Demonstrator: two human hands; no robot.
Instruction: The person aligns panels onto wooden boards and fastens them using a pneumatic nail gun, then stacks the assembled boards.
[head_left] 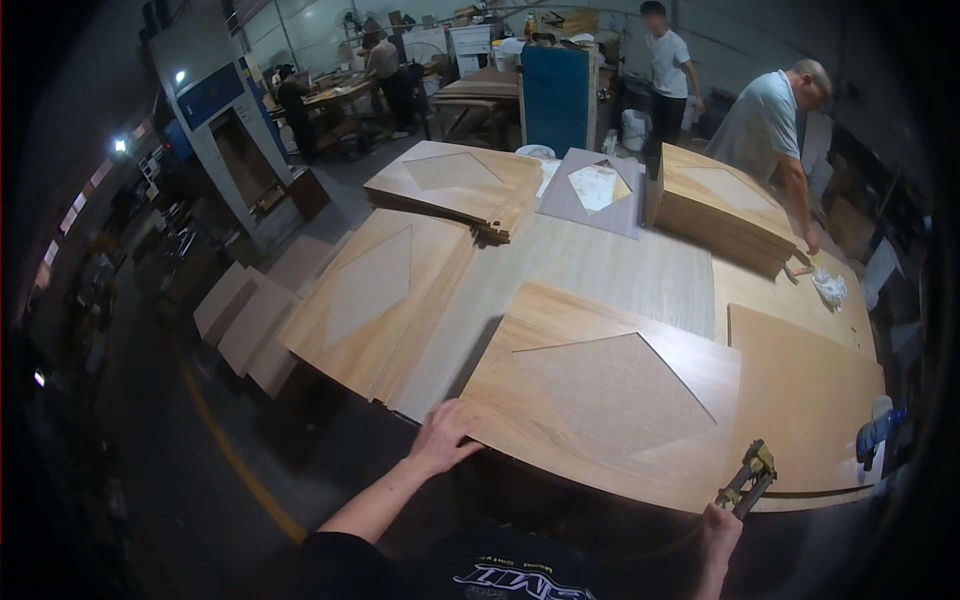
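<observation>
In front of me lies a light wood-grain panel (610, 450) with a diamond-shaped woven-textured inset (625, 395). My left hand (442, 437) grips the panel's near left corner, fingers on top and thumb at the edge. At the panel's near right corner, my right hand (720, 530) is closed around the handle of a nail gun (752, 478) with a dark metal body and brass-coloured parts. The tool's head points up and away from me, just above the table edge. Its lower end is hidden by my hand.
More diamond-inset panels (350, 330) lie to the left, with stacks at the far left and far right (730, 232). A plain brown board (800, 400) is on the right, beside a blue-and-white bottle (878, 432). A co-worker (765, 130) leans over the table's far right.
</observation>
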